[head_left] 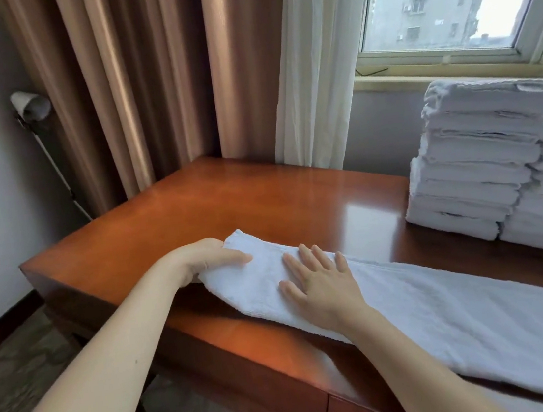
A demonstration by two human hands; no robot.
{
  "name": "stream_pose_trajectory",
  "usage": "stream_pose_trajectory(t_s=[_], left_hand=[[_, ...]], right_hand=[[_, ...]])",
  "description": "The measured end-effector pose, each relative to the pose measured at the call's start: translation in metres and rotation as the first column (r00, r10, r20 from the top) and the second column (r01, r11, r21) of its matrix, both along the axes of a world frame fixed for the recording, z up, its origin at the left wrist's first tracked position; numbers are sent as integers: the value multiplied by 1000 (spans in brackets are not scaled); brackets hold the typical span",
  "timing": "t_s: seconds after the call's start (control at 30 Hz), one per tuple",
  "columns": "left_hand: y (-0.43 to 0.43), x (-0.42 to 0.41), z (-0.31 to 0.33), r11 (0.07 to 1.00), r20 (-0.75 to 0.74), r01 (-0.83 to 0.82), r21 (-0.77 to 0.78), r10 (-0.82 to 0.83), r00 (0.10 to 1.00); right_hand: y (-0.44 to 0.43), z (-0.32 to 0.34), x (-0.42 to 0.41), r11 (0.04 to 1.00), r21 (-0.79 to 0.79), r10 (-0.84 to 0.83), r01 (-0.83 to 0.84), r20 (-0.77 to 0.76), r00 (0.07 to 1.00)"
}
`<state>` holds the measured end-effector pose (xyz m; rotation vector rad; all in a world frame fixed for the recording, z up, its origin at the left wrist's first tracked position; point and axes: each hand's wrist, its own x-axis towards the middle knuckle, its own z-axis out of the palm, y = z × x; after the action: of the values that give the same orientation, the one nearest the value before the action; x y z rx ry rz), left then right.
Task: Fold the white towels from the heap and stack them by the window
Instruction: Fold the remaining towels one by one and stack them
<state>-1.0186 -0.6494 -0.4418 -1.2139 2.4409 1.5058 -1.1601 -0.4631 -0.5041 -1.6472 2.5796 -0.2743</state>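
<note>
**Towel mid-fold: one hand pins, the other has the end**

The wooden table fills most of the view, w/ brown curtains behind it and the window at far right. Along its near edge lies the towel, a long narrow strip running from near right to the left. It's prob. halved lengthwise, so the cross-folds are what's left.

Far right, under the window, stands the stack of folded towels, two columns side by side. It's well apart from the strip, which leaves room to work.

The right hand lies flat on the strip, fingers straight & spread, prob. pinning the cloth at the fold line so it can't slide. The left hand, just to its left, curls round the strip's left end, thumb on top, likely to carry that end over. The heap is not in view.
</note>
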Motion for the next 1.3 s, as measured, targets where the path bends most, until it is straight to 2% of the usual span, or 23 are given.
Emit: stream_pose_trajectory(t_s=[0.1, 0.2, 0.37, 0.5, 0.57, 0.63, 0.67, 0.73, 0.8, 0.9, 1.0, 1.17, 1.3], left_hand=[[2, 2, 0, 992, -133, 24, 126, -7, 991], [2, 1, 1, 989, -180, 8, 149, 19, 983], [9, -4, 6, 941, -247, -268, 206, 315, 916], [23, -9, 9, 934, -318, -244, 261, 321, 892], [35, -14, 13, 946, -375, -187, 266, 280, 884], [51, -23, 21, 961, -428, -134, 242, 230, 874], [60, -29, 25, 969, -454, -104, 226, 199, 869], [80, -42, 34, 981, -497, -23, 192, 117, 860], [103, -57, 40, 988, -525, 58, 140, 24, 851], [137, -78, 46, 985, -569, 158, 71, -90, 818], [166, -97, 50, 970, -542, 242, 19, -193, 818], [208, -121, 39, 925, -517, 341, 166, -213, 829], [231, -133, 26, 884, -500, 414, 218, -263, 825]], right_hand=[[0, -1, 0, 1000, -7, 2, -2, 8, 1000], [1, -1, 1, 1000, -20, -3, 3, 21, 1000], [1, 0, 2, 1000, -27, -13, 15, 44, 999], [4, 10, 0, 994, -104, -4, 25, 201, 980], [12, 23, 0, 965, -257, 63, 57, 435, 898], [24, 40, 1, 878, -426, 191, 217, 729, 657], [29, 49, 1, 830, -451, 231, 327, 813, 534], [40, 65, -3, 780, -416, 254, 468, 893, 371], [53, 79, -10, 778, -390, 289, 493, 918, 271], [80, 95, -26, 780, -387, 319, 491, 922, 221], [110, 101, -42, 778, -384, 323, 497, 923, 208], [154, 86, -66, 789, -341, 301, 512, 940, 162], [174, 67, -77, 785, -265, 218, 559, 964, 152]])
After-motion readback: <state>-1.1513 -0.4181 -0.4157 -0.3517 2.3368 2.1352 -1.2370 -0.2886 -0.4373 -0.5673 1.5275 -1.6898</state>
